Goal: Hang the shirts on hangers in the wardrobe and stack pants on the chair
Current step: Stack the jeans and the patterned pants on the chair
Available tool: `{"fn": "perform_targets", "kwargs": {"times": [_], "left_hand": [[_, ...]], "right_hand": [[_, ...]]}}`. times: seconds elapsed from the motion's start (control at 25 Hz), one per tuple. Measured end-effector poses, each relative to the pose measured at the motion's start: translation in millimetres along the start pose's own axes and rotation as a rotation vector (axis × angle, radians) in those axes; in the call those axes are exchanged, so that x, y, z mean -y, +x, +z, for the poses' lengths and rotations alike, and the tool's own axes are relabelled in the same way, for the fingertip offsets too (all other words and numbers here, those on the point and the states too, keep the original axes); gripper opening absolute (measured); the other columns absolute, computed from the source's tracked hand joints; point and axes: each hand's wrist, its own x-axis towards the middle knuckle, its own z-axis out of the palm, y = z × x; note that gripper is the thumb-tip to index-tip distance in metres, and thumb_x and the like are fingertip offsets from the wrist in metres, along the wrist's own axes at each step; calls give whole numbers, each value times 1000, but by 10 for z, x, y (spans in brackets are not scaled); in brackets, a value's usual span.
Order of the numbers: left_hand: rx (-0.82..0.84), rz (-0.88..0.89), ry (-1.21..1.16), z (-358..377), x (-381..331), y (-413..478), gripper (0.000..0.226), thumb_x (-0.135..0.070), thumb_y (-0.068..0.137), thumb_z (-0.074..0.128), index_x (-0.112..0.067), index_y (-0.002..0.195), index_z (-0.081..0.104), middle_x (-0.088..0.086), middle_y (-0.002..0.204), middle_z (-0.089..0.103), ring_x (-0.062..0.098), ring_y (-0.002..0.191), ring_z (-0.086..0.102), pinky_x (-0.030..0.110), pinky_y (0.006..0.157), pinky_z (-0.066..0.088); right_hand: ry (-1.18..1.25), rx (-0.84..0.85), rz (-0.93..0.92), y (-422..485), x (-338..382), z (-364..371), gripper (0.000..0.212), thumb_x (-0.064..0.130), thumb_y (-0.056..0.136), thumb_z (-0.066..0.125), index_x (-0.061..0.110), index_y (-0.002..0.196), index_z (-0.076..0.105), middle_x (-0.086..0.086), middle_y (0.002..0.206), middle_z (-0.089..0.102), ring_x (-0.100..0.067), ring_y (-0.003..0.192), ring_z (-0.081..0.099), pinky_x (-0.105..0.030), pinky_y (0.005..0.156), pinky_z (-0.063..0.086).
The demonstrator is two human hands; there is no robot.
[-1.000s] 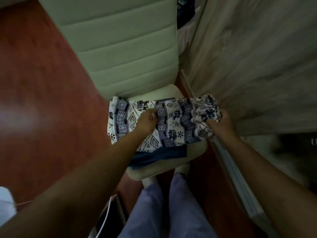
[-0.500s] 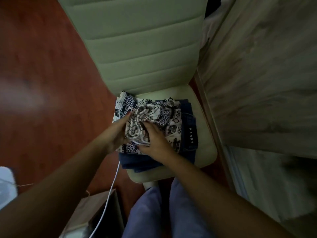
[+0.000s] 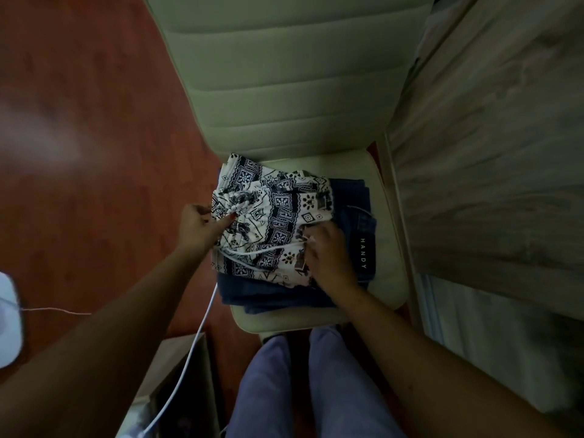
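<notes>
Folded white pants with a navy print (image 3: 278,210) lie on top of folded dark blue jeans (image 3: 357,216) on the seat of a pale green chair (image 3: 385,279). My left hand (image 3: 197,227) pinches the gathered waistband at the pants' left edge. My right hand (image 3: 328,257) rests on the pants' lower right corner and holds the end of their white drawstring (image 3: 268,249). A black label reading HANDY shows on the jeans beside my right hand.
The chair's padded backrest (image 3: 284,74) rises behind the stack. A wooden wardrobe panel (image 3: 493,147) stands at the right. Red-brown floor (image 3: 88,121) lies at the left, with a white cable (image 3: 192,352), a cardboard box (image 3: 177,384) and a white object (image 3: 8,320).
The printed pants, held spread wide a second ago, are now folded onto the jeans. My right hand moved from the far right to the centre, then back to the pants' lower right corner.
</notes>
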Motion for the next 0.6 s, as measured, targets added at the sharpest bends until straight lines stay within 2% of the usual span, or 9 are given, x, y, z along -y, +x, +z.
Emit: {"fn": "perform_targets", "kwargs": {"times": [0.08, 0.16, 0.2, 0.24, 0.32, 0.4, 0.48, 0.52, 0.6], "left_hand": [[-2, -25, -11, 57, 33, -33, 60, -41, 77, 74, -9, 117, 43, 10, 116, 53, 26, 104, 54, 45, 89, 51], [-29, 10, -5, 111, 26, -77, 42, -40, 80, 72, -11, 101, 51, 6, 101, 57, 23, 94, 56, 41, 82, 52], [-29, 26, -19, 139, 9, -115, 31, -36, 81, 71, -14, 92, 52, 3, 94, 58, 21, 87, 57, 37, 78, 52], [-10, 31, -44, 166, -1, -153, 28, -35, 82, 71, -16, 89, 52, 3, 91, 59, 20, 84, 59, 36, 77, 53], [33, -3, -54, 209, 13, -187, 37, -37, 80, 72, -13, 100, 53, 7, 97, 63, 22, 84, 62, 37, 77, 54], [113, -17, -57, 274, 20, -243, 41, -36, 83, 70, -7, 106, 54, 9, 92, 65, 17, 68, 60, 30, 60, 51], [193, -38, -119, 399, 37, -345, 35, -28, 87, 67, 0, 105, 54, 2, 71, 65, 7, 46, 55, 19, 43, 42], [217, -70, -143, 454, 61, -395, 29, -22, 88, 66, 0, 104, 55, -1, 68, 66, 3, 43, 57, 16, 40, 42], [231, -108, -193, 512, 138, -485, 27, -18, 87, 66, -1, 105, 57, 8, 83, 70, 5, 57, 66, 16, 46, 49]], "right_hand": [[-12, -152, 233, 25, -73, -65, 26, 10, 86, 61, 11, 110, 54, -16, 128, 38, -32, 117, 39, -31, 88, 43], [85, -56, 451, 71, -140, -70, 26, 17, 87, 61, 14, 108, 46, -17, 128, 34, -34, 116, 40, -32, 85, 42], [116, 14, 473, 94, -175, -69, 24, 17, 87, 59, 15, 105, 43, -17, 126, 36, -35, 114, 43, -32, 83, 42], [150, 57, 453, 112, -205, -84, 22, 11, 88, 57, 16, 102, 41, -17, 123, 39, -34, 109, 46, -31, 79, 41], [228, 89, 377, 132, -273, -175, 24, -2, 87, 49, 19, 95, 40, -13, 113, 47, -27, 98, 51, -27, 67, 40], [281, 92, 329, 85, -321, -320, 20, -3, 90, 45, 17, 90, 44, -8, 102, 54, -20, 86, 52, -23, 57, 39], [312, -15, 310, 9, -409, -448, 16, -2, 90, 46, 13, 88, 48, -7, 95, 56, -17, 80, 51, -18, 58, 38], [311, -46, 308, -31, -463, -491, 14, -2, 89, 47, 12, 88, 49, -7, 93, 56, -17, 78, 50, -18, 57, 37], [267, 9, 323, -82, -573, -513, 11, 1, 89, 50, 12, 91, 46, -10, 93, 54, -20, 78, 50, -23, 57, 37]]}}
